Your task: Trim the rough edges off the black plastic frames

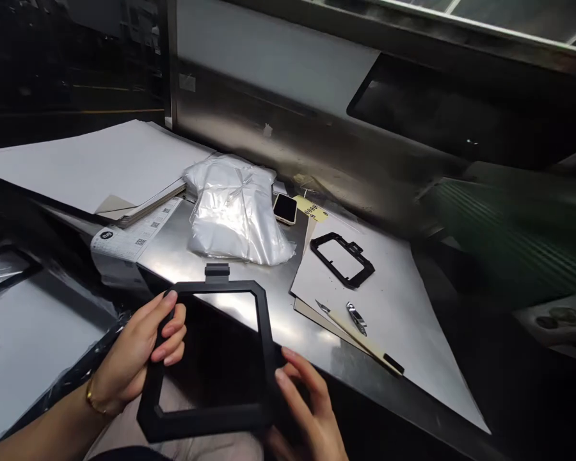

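Observation:
A black rectangular frame [264, 320] with cut corners and a small tab on its top edge is held up over the front edge of the metal bench. My left hand [141, 349] grips its left side, fingers wrapped round the upper left corner. At the right side, my right hand [310, 403] has its thumb and fingertips against the frame's edge. Through the opening, the bench edge and dark space show. A similar smaller black frame [368, 270] lies on white sheets [413, 320] to the right.
On the sheets lie a craft knife [365, 339] and nail clippers [356, 318]. Behind are a phone [285, 209], a yellow card [312, 208] and a pile of clear plastic bags [235, 211]. Stacked white boards [100, 160] stand back left; a metal wall [269, 121] runs behind.

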A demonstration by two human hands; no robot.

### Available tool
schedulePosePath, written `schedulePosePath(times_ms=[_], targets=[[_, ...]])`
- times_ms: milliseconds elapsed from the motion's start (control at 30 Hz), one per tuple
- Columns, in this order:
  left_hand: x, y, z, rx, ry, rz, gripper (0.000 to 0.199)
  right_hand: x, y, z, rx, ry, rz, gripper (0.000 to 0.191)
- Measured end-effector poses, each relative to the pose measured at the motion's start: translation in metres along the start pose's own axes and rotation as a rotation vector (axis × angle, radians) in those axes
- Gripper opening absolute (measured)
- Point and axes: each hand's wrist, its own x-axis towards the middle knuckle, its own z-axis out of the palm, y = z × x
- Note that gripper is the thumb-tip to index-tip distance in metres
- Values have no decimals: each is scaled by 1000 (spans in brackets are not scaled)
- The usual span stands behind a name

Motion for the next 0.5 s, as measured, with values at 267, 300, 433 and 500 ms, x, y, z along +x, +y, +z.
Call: schedulePosePath(times_ms=[267, 300, 433, 500], targets=[[-15, 3, -17, -92, 46, -227, 39, 14, -2, 25, 306, 59, 27, 70], [-16, 3, -17, -91, 30, -258, 39, 16, -3, 24, 324, 68, 8, 65], [-26, -6, -31, -35, -106, -403, 42, 18, -11, 8, 401, 191, 50, 32], [-31, -24, -46, 1, -174, -380, 50, 19, -15, -3, 459, 215, 186, 10]])
